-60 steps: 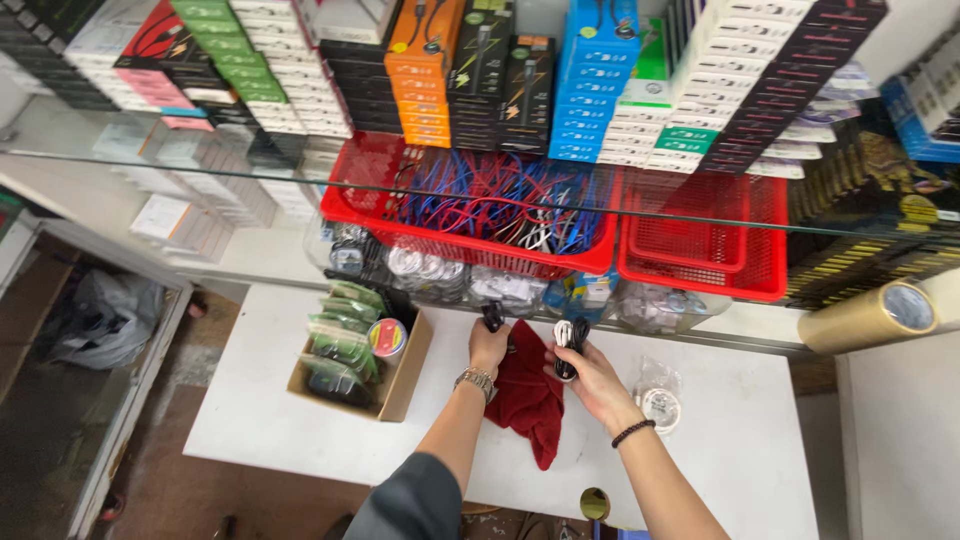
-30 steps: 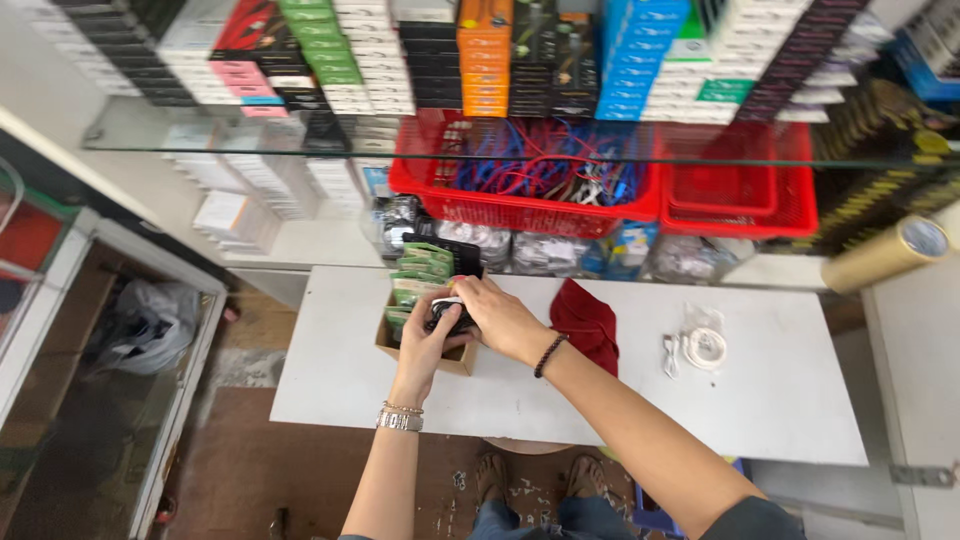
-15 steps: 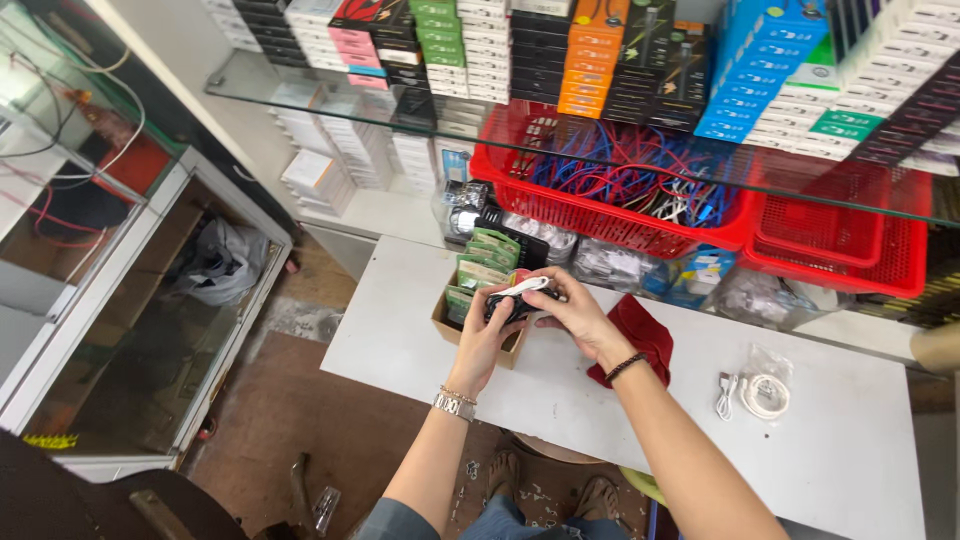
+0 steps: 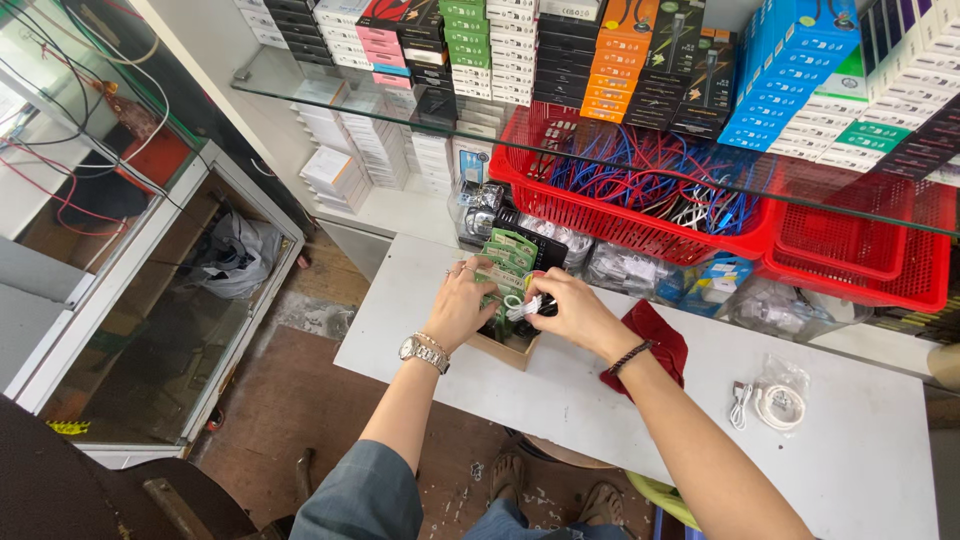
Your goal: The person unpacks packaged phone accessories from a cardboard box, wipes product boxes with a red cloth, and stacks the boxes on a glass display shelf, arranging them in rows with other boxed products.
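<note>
My left hand, with a metal wristwatch, rests on the small cardboard box at the left of the white table, its fingers among the green packets standing in the box. My right hand, with a dark bracelet, grips a small white-and-black packet over the box. A red cloth lies on the table just right of my right wrist.
A clear bag with a white cable lies at the table's right. Behind are two red baskets, one full of red and blue cables, under a glass shelf of stacked coloured boxes. A glass cabinet stands to the left.
Both hands moved from the red cloth to the cardboard box on the left. The right hand now holds a small packet lower over the box. The view shifted left.
</note>
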### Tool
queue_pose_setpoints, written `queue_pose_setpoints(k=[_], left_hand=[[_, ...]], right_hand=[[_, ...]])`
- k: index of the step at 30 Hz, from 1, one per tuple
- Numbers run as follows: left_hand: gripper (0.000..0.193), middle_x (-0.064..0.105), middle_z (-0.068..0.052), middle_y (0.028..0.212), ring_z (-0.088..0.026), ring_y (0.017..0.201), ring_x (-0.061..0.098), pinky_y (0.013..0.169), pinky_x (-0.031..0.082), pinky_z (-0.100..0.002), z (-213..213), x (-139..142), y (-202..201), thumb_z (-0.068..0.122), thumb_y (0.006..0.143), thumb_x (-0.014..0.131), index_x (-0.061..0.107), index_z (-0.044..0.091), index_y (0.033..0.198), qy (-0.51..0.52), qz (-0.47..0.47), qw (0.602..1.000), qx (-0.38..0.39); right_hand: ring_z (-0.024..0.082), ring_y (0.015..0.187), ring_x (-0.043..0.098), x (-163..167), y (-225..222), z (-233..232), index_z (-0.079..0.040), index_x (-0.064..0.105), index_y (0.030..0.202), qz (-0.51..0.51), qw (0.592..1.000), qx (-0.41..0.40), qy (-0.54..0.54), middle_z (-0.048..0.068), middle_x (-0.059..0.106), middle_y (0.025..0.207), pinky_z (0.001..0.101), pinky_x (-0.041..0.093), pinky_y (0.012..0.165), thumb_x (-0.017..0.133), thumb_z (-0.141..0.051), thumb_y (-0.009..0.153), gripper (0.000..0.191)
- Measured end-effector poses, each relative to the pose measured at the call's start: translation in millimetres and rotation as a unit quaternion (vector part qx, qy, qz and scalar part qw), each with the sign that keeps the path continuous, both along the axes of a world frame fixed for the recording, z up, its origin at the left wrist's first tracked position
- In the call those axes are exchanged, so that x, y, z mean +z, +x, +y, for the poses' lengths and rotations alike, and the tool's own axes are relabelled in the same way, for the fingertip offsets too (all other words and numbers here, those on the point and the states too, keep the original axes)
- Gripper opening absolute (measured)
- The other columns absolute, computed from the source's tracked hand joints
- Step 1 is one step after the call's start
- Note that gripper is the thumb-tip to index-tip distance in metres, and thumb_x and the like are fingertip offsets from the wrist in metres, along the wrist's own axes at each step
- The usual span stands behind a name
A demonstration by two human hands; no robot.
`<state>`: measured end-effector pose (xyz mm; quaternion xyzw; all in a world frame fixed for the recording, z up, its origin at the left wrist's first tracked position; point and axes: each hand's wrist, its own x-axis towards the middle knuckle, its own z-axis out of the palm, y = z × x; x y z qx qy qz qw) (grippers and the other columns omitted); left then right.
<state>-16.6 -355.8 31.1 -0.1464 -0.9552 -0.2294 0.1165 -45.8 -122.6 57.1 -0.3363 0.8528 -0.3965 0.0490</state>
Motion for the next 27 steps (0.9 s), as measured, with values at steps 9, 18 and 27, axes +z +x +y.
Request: queue_pose_setpoints(k=[9, 18, 27], left_hand=[[0.016, 0.056, -0.006, 0.133, -0.032, 0.119, 0.055, 0.098, 0.049, -0.044, -9.0, -0.3, -8.1, 0.010, 0.076, 0.081, 0.078, 0.008, 0.091, 0.019, -0.082, 0.996, -0.041], [0.016, 0.059, -0.009, 0.128, -0.034, 0.116, 0.056, 0.102, 0.049, -0.043, -7.5, 1.0, -13.7, 0.008, 0.072, 0.082, 0.079, 0.008, 0.088, -0.019, -0.043, 0.997, -0.055], [0.012, 0.058, -0.007, 0.129, -0.034, 0.120, 0.056, 0.095, 0.052, -0.042, 1.0, -1.3, -19.0, 0.009, 0.075, 0.081, 0.079, 0.009, 0.087, -0.021, -0.062, 0.998, -0.024]], right_hand=[[0.034, 0.112, 0.059, -30.7, 11.1, -33.5, -0.006, 0.066, 0.107, 0.047, 0.991, 0.068, 0.104, 0.014, 0.059, 0.110, 0.0446, 0.050, 0.095, 0.080, -0.011, 0.075, 0.035], [0.031, 0.107, 0.067, -38.9, -5.5, -40.4, -0.010, 0.071, 0.107, -0.001, 0.960, 0.092, 0.264, 0.010, 0.071, 0.108, 0.0432, 0.055, 0.090, 0.081, -0.011, 0.075, 0.033], [0.032, 0.112, 0.062, -68.0, -8.3, -43.1, -0.009, 0.075, 0.098, 0.086, 0.937, 0.108, 0.320, 0.010, 0.068, 0.114, 0.0438, 0.055, 0.090, 0.080, -0.015, 0.076, 0.024]])
